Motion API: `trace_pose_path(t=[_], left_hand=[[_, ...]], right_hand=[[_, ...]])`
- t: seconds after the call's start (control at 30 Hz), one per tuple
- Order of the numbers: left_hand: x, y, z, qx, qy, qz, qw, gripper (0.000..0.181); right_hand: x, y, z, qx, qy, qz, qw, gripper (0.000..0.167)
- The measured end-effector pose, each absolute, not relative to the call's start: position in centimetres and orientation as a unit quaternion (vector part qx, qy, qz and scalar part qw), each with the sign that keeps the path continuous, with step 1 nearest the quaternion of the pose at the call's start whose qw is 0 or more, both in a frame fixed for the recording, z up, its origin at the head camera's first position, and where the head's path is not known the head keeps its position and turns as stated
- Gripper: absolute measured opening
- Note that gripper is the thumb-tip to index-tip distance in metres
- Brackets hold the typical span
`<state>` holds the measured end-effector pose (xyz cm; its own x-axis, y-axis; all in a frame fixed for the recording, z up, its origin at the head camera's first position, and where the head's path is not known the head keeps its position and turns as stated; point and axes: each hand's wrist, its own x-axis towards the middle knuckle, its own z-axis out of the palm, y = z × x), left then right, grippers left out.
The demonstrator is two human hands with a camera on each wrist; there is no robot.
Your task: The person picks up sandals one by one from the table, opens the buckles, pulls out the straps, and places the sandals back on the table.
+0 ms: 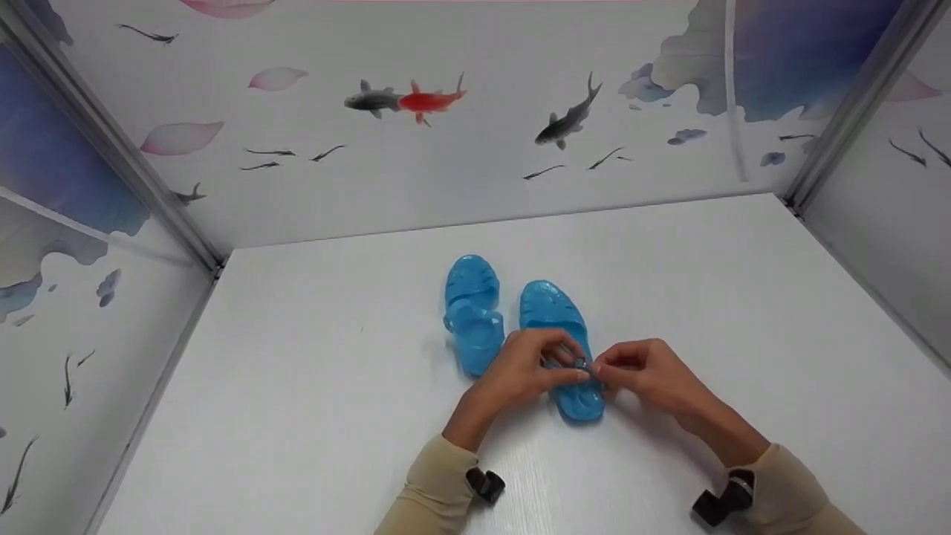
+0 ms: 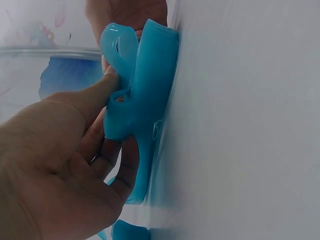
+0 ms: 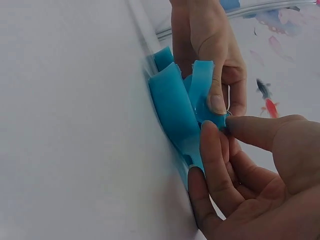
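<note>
Two translucent blue jelly sandals lie toes away on the white table. Both hands are at the right sandal (image 1: 551, 306), near its heel end. My left hand (image 1: 520, 365) pinches the ankle strap (image 3: 202, 82) of this sandal between thumb and fingers. From the other side, my right hand (image 1: 657, 375) pinches the strap near a small buckle (image 1: 580, 363), its fingertips close to the left thumb. The fingers partly hide the buckle, so how far the strap is through it cannot be told. Left of it lies the other sandal (image 1: 476, 338), beside the left hand and not held.
The white table (image 1: 312, 416) meets a printed back panel (image 1: 490, 178) with fish and petals. Side panels with metal corner posts (image 1: 854, 111) close off left and right. A small black wrist camera (image 1: 487, 486) sits on the left sleeve, another camera (image 1: 724, 499) on the right.
</note>
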<state>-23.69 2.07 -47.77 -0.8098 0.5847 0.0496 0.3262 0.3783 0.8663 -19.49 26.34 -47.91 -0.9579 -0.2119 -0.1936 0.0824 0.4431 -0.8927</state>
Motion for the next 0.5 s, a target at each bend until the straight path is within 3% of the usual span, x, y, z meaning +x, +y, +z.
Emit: trace_pose_path(t=[0.5], left_hand=[[-23.58, 2.32, -47.59, 0.282, 0.828, 0.469, 0.123, 0.022]], right_hand=[[-19.9, 26.19, -47.54, -0.082, 0.854, -0.495, 0.136, 0.023]])
